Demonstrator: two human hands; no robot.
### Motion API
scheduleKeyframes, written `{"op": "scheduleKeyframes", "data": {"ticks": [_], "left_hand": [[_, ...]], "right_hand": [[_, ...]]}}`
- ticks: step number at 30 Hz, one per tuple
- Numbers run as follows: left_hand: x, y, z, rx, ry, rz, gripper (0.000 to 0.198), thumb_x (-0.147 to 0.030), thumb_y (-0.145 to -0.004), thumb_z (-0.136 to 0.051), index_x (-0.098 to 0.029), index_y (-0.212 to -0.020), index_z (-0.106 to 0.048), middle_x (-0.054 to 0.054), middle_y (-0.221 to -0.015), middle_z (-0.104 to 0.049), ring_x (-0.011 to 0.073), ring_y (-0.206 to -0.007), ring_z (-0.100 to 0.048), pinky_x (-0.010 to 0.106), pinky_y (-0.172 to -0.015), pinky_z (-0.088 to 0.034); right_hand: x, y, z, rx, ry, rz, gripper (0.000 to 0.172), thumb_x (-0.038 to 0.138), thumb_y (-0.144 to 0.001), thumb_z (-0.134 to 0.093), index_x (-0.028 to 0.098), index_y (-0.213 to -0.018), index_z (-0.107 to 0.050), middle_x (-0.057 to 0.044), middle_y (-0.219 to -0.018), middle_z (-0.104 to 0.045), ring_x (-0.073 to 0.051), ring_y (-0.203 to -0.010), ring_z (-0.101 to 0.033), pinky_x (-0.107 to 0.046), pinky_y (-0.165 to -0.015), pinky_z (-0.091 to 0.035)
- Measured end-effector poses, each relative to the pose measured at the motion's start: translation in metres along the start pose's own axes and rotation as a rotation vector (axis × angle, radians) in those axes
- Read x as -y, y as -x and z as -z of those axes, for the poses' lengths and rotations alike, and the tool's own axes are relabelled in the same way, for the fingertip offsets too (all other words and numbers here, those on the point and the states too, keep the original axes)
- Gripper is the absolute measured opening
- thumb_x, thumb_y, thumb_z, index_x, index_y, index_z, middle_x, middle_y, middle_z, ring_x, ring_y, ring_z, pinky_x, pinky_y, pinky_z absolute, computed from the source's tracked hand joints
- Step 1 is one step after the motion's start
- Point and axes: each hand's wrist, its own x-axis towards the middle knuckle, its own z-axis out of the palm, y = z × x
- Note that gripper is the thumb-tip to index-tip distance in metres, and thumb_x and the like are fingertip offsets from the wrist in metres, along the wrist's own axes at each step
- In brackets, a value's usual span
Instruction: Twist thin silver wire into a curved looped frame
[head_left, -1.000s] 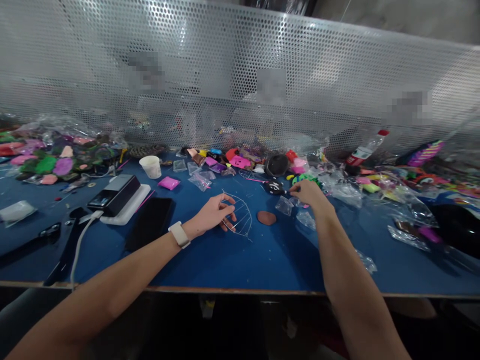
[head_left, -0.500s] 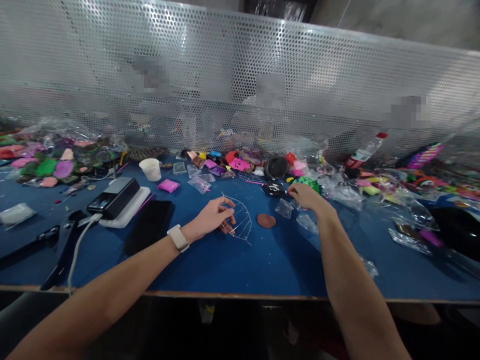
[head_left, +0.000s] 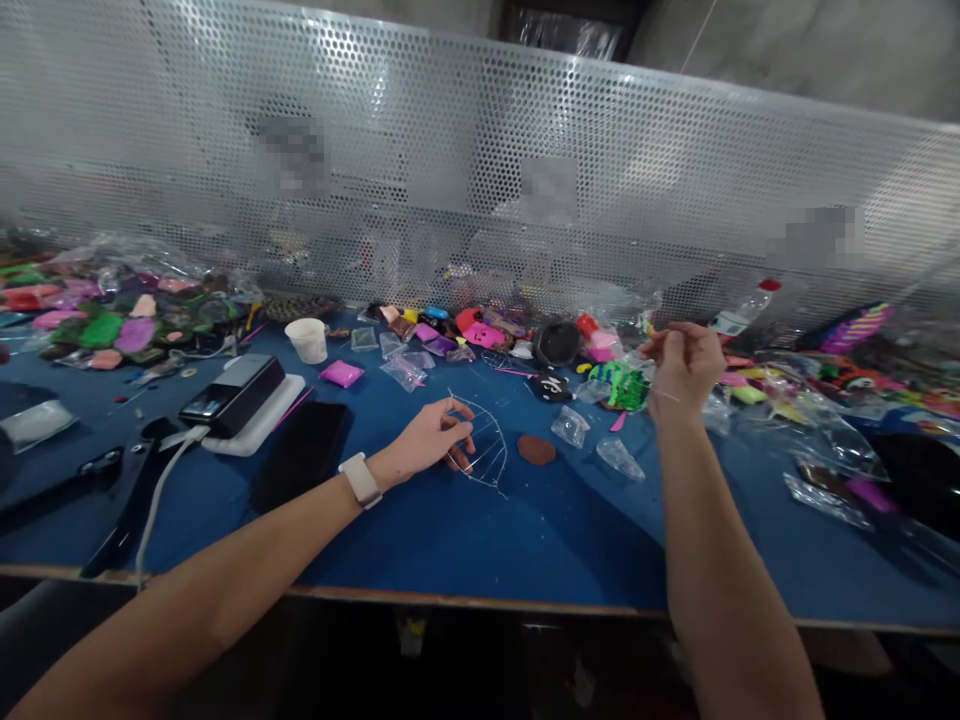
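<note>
My left hand (head_left: 435, 438), with a pale band on its wrist, is closed on a thin, leaf-shaped wire frame (head_left: 493, 440) just above the blue table. Fine wires cross the frame. Flat on the table to its right lies a round brown piece (head_left: 537, 450). My right hand (head_left: 686, 368) is raised beside a green piece with dark markings (head_left: 616, 385). Its fingers are curled; what they hold, if anything, I cannot make out. A black piece with white marks (head_left: 550, 388) lies left of the green one.
Clear plastic packets (head_left: 620, 458) lie near my right forearm. A black phone (head_left: 304, 455), a dark device on a white base (head_left: 234, 390) and a paper cup (head_left: 307, 340) are at left. Colourful clay-like pieces and a bottle (head_left: 742, 315) line the perforated metal screen (head_left: 435, 150).
My right hand has lifted away from beside the black piece and moved right, uncovering more of the green piece and a small pink piece. My left hand keeps its hold on the wire frame.
</note>
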Motion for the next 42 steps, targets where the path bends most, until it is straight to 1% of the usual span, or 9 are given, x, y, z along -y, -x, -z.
{"op": "scheduleKeyframes", "data": {"ticks": [3, 6, 11, 16, 20, 26, 30, 36, 42], "left_hand": [[0.002, -0.002, 0.000, -0.003, 0.009, -0.010, 0.029, -0.036, -0.105, -0.070, -0.018, -0.123, -0.057, 0.003, -0.084, -0.074, 0.0176, -0.062, -0.076, 0.032, -0.062, -0.062], [0.008, -0.007, 0.001, -0.022, -0.030, -0.045, 0.025, -0.033, -0.105, -0.068, -0.019, -0.121, -0.057, 0.004, -0.087, -0.074, 0.0180, -0.064, -0.076, 0.032, -0.063, -0.061], [0.017, -0.012, 0.004, -0.265, -0.360, -0.274, 0.023, -0.031, -0.101, -0.069, -0.019, -0.119, -0.061, 0.008, -0.101, -0.077, 0.0209, -0.079, -0.075, 0.033, -0.069, -0.057], [0.014, -0.010, 0.008, -0.353, -0.556, -0.367, 0.021, -0.034, -0.105, -0.063, -0.019, -0.119, -0.062, 0.005, -0.086, -0.074, 0.0223, -0.072, -0.070, 0.034, -0.070, -0.053], [0.014, -0.012, 0.008, -0.296, -0.391, -0.361, 0.014, -0.032, -0.107, -0.057, -0.020, -0.111, -0.064, 0.005, -0.092, -0.076, 0.0193, -0.076, -0.073, 0.031, -0.070, -0.054], [0.010, -0.015, 0.002, -0.193, 0.113, -0.186, 0.023, -0.024, -0.097, -0.069, -0.017, -0.118, -0.062, 0.006, -0.096, -0.074, 0.0175, -0.077, -0.075, 0.029, -0.068, -0.058], [0.003, -0.012, -0.002, -0.243, 0.251, -0.109, 0.016, -0.017, -0.097, -0.067, -0.015, -0.112, -0.065, 0.003, -0.083, -0.069, 0.0154, -0.069, -0.068, 0.030, -0.066, -0.057], [0.003, -0.016, 0.000, -0.373, 0.383, -0.086, 0.011, -0.019, -0.097, -0.074, -0.014, -0.103, -0.066, 0.002, -0.080, -0.064, 0.0156, -0.072, -0.068, 0.031, -0.070, -0.060], [0.003, -0.019, 0.007, -0.499, 0.413, -0.151, 0.009, -0.014, -0.095, -0.075, -0.014, -0.099, -0.066, 0.001, -0.078, -0.063, 0.0140, -0.068, -0.067, 0.030, -0.069, -0.060]], "right_hand": [[0.010, 0.005, -0.014, -0.032, -0.184, -0.031, 0.032, 0.051, -0.086, -0.069, 0.027, -0.101, -0.056, -0.003, -0.080, -0.066, -0.017, -0.057, -0.059, -0.034, -0.056, -0.048], [0.024, 0.023, -0.034, 0.048, -0.215, -0.087, 0.036, 0.055, -0.087, -0.069, 0.028, -0.103, -0.054, -0.001, -0.077, -0.067, -0.018, -0.056, -0.061, -0.034, -0.055, -0.050], [0.060, 0.073, -0.062, 0.311, -0.081, -0.109, 0.036, 0.063, -0.099, -0.062, 0.029, -0.107, -0.053, -0.004, -0.087, -0.075, -0.023, -0.071, -0.075, -0.038, -0.066, -0.061], [0.094, 0.117, -0.069, 0.598, 0.130, 0.119, 0.027, 0.054, -0.107, -0.060, 0.029, -0.114, -0.067, -0.009, -0.104, -0.082, -0.028, -0.091, -0.080, -0.045, -0.091, -0.065], [0.107, 0.128, -0.069, 0.707, 0.257, 0.314, 0.022, 0.045, -0.108, -0.062, 0.030, -0.108, -0.077, -0.010, -0.107, -0.084, -0.029, -0.096, -0.079, -0.046, -0.099, -0.062], [0.105, 0.125, -0.072, 0.617, 0.298, 0.400, 0.025, 0.044, -0.106, -0.063, 0.027, -0.100, -0.081, -0.005, -0.079, -0.078, -0.022, -0.067, -0.071, -0.036, -0.073, -0.060], [0.100, 0.122, -0.073, 0.484, 0.284, 0.410, 0.025, 0.039, -0.102, -0.067, 0.021, -0.095, -0.083, 0.001, -0.060, -0.064, -0.014, -0.049, -0.055, -0.028, -0.056, -0.048], [0.097, 0.115, -0.070, 0.449, 0.341, 0.418, 0.023, 0.036, -0.097, -0.069, 0.020, -0.086, -0.083, 0.008, -0.047, -0.041, -0.011, -0.041, -0.040, -0.027, -0.051, -0.038], [0.094, 0.105, -0.065, 0.409, 0.399, 0.485, 0.023, 0.034, -0.096, -0.069, 0.020, -0.087, -0.084, 0.008, -0.046, -0.041, -0.010, -0.041, -0.041, -0.027, -0.052, -0.036]]}}
